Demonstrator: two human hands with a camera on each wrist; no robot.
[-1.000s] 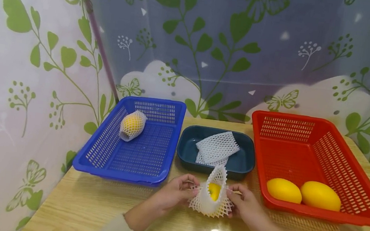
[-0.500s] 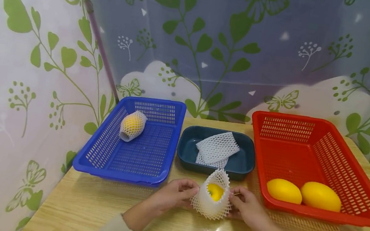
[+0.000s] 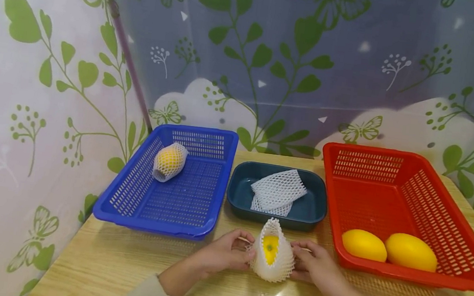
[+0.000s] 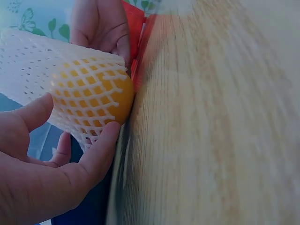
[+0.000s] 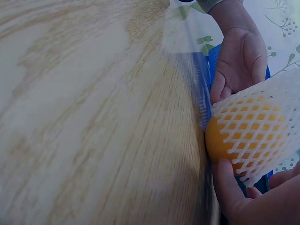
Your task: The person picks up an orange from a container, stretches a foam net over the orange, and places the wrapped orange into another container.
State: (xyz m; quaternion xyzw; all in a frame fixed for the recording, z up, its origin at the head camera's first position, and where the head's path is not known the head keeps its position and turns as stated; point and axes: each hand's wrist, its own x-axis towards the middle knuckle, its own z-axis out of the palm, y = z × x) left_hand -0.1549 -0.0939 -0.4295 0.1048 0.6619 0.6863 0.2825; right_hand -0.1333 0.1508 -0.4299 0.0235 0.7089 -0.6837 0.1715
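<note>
A yellow oval fruit, mango-like point(image 3: 270, 250), stands on end near the table's front, inside a white foam net point(image 3: 277, 266). Through the net's peaked upper opening the fruit's stem end shows. My left hand point(image 3: 224, 254) pinches the net and fruit from the left, thumb low on the side in the left wrist view. From the other side my right hand point(image 3: 317, 267) grips them, its thumb against the bare lower end of the fruit point(image 5: 216, 140) in the right wrist view. The far fingers of both hands are partly hidden behind the net.
Behind the hands, a dark teal tray point(image 3: 238, 212) holds flat white foam nets point(image 3: 279, 190). At left, a blue basket point(image 3: 156, 224) contains a netted yellow fruit point(image 3: 170, 160). A red basket point(image 3: 382, 265) at right holds two bare yellow fruits point(image 3: 411, 251).
The net's flared lower edge has drawn in closer around the fruit. Its upper opening has narrowed and shifted slightly left. Both hands stay at its sides.
</note>
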